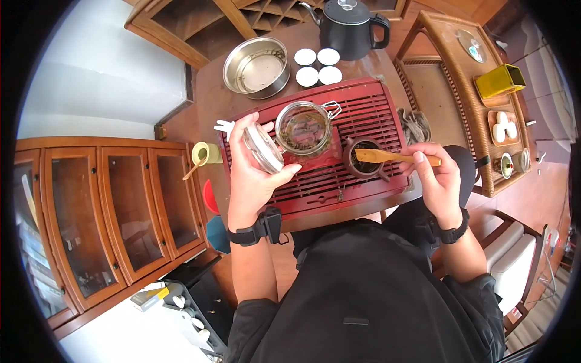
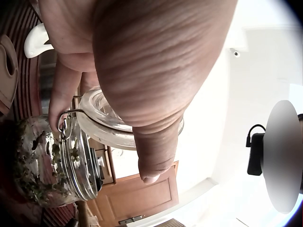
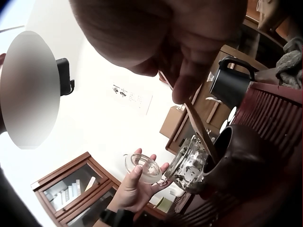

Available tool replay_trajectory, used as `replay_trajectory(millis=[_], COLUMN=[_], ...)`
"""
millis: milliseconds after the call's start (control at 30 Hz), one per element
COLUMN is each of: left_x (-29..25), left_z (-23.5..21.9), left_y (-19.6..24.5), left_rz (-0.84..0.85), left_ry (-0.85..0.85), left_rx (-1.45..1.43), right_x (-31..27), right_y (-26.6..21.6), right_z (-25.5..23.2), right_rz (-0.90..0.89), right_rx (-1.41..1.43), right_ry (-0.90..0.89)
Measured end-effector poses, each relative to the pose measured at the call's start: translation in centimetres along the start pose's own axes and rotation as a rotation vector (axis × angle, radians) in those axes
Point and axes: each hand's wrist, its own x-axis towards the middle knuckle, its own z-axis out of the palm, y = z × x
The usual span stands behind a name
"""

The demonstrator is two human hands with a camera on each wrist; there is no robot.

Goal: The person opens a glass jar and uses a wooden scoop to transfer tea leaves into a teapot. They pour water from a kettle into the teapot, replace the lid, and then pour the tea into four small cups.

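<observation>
My left hand (image 1: 249, 181) grips the hinged glass lid (image 1: 264, 148), which stands tilted up at the left side of a clip-top glass jar (image 1: 302, 128). Dried green leaves show inside the jar, and its wire clasp sticks out to the right. My right hand (image 1: 440, 180) pinches the handle of a wooden tea scoop (image 1: 378, 156) between thumb and fingers. The scoop's tip reaches over the mouth of a dark brown teapot (image 3: 253, 151). In the right wrist view the scoop slants down into that opening. Dark contents show inside the teapot.
A red slatted tea tray (image 1: 308, 196) carries the jar and teapot. Behind it stand a steel pot (image 1: 257, 66), several white-topped cups (image 1: 307, 77) and a black kettle (image 1: 348, 30). A rattan trolley (image 1: 433, 81) is at right, a yellow-green cup (image 1: 212, 152) at left.
</observation>
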Motion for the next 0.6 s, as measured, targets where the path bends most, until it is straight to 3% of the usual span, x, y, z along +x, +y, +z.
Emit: replay_trajectory(millis=[267,367,500,600], left_x=[0.0,0.0,0.0,0.0], left_z=[-0.1,0.1,0.0,-0.1], left_y=[0.1,0.4,0.2,-0.2], left_rz=[-0.004,-0.022,-0.004,0.027], left_ry=[0.004,0.013,0.011,0.008], left_rx=[0.033,0.037,0.061,0.089], right_x=[-0.2,0.3,0.5,0.7], right_y=[-0.3,-0.7,-0.8,-0.5], right_z=[-0.2,-1.0,-1.1,-0.9], right_rz=[-0.030,-0.148,-0.126,-0.220], right_rx=[-0.073,-0.223,-0.236,-0.224], right_ry=[-0.124,-0.224,-0.134,-0.156])
